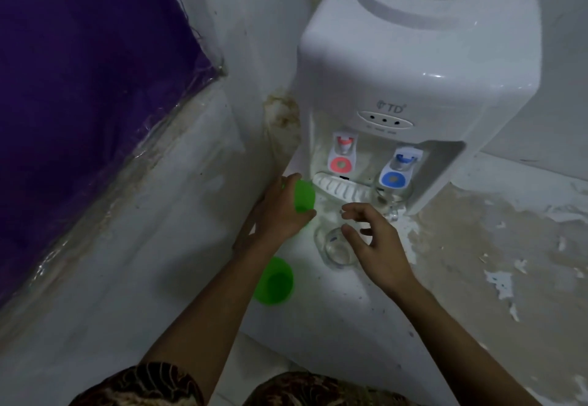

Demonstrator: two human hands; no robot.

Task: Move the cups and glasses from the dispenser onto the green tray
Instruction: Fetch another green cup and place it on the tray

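Observation:
A white water dispenser (420,65) stands on a white counter, with a red tap at left and a blue tap at right. My left hand (280,211) grips a green plastic cup (304,195) just left of the drip tray (340,187). My right hand (375,243) hovers with fingers spread over a clear glass (334,249) standing in front of the dispenser, holding nothing. A clear glass mug (389,197) sits under the blue tap. A second green cup (275,281) stands nearer me, beside my left forearm. No green tray is in view.
A purple cloth (79,87) hangs along the wall at left above a white ledge. The counter surface (493,262) at right is stained with peeling paint. The counter's front edge runs just below my forearms.

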